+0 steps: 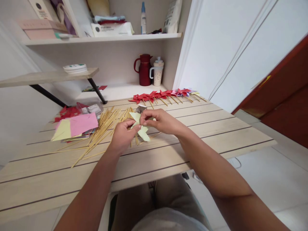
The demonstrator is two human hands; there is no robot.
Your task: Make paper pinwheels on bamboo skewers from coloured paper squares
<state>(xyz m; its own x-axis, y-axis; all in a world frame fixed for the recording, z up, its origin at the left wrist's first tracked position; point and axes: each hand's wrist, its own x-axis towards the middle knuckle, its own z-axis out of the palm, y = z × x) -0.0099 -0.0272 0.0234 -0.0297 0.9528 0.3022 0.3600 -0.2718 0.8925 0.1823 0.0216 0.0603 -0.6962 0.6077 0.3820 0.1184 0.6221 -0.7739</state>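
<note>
A pale yellow-green paper pinwheel (144, 136) is held up over the table between my two hands. My left hand (123, 134) pinches its left side with thumb and forefinger. Closed at the centre of the paper, the fingers of my right hand (161, 121) hide whatever small part may be there. Just behind the hands is a small container (142, 108), partly covered. A loose pile of thin wooden sticks (106, 123) spreads to the left, with some passing beneath my left hand. Whether a stick is joined to the pinwheel cannot be seen.
Pink paper sheets (84, 124) lie stacked with yellow ones at left, near a clear plastic bag (90, 108). Red pinwheels on sticks (154, 95) line the table's back edge. Behind stand a red jug (145, 71) and a cup (158, 73). A small raised shelf (55, 76) overhangs the left.
</note>
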